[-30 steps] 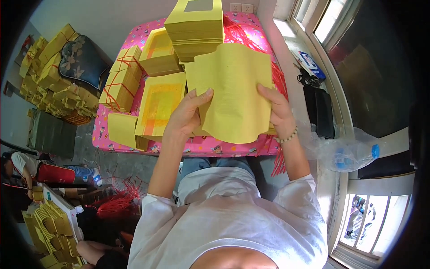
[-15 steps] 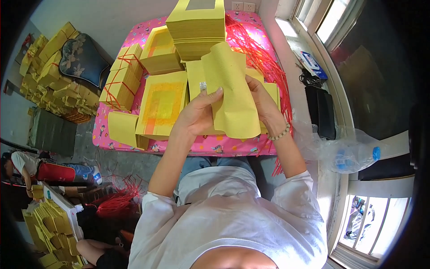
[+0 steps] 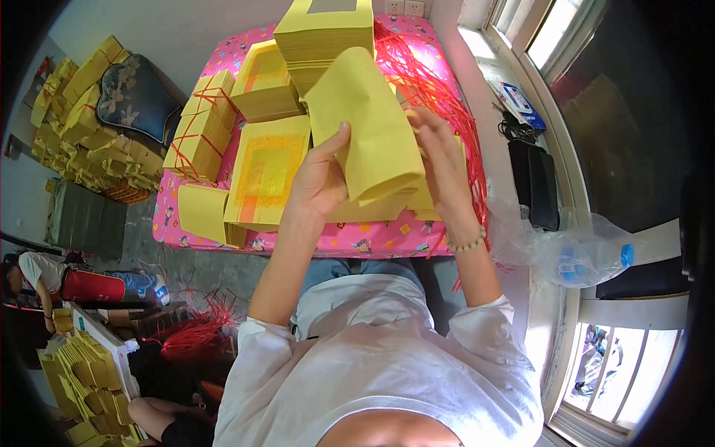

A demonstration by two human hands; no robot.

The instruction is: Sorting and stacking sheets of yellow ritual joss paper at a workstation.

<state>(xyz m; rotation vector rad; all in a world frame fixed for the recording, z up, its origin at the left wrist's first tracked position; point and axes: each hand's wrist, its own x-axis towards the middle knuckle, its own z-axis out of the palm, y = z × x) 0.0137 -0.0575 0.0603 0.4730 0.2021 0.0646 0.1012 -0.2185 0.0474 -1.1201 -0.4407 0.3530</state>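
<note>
Left hand (image 3: 322, 177) clasping bent yellow paper (image 3: 372, 134) above pink cover (image 3: 357, 244), thumb uppermost; right hand (image 3: 441, 160) loosely curling at paper's right edge, grip unclear. Paper not lying flat. Red-tied bundles (image 3: 199, 138) sitting at left, seemingly done; tall stack (image 3: 325, 45) standing untied.

A yellow sheet (image 3: 369, 127), earlier spread wide, is folding over and tilting toward the tall stack (image 3: 325, 46).
Below right of the stack, the right hand (image 3: 445, 165) is turning, showing its fingers.
</note>
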